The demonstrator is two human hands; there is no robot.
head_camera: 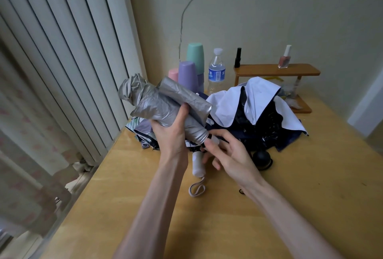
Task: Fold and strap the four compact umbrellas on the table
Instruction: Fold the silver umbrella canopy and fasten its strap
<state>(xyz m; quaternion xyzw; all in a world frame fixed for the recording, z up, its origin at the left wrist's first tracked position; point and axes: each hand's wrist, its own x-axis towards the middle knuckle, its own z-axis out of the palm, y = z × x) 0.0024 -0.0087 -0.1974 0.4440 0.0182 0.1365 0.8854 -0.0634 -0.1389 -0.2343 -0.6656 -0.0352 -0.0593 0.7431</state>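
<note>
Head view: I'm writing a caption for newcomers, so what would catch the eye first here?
The crumpled silver umbrella, raised mid-frame in the left hand, with the right hand pinching its handle end. Behind it on the wooden table lies a loose dark blue and white umbrella, with pastel cups by the wall.

Crinkled silvery cloth umbrella; smooth glossy wooden table.

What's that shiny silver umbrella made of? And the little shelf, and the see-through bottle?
The silver umbrella looks like thin coated fabric: it creases and has a metallic sheen. The shelf looks like wood, smooth and orange-brown, perhaps varnished. The bottle seems clear plastic: you see through it, and it has a white cap.
</note>
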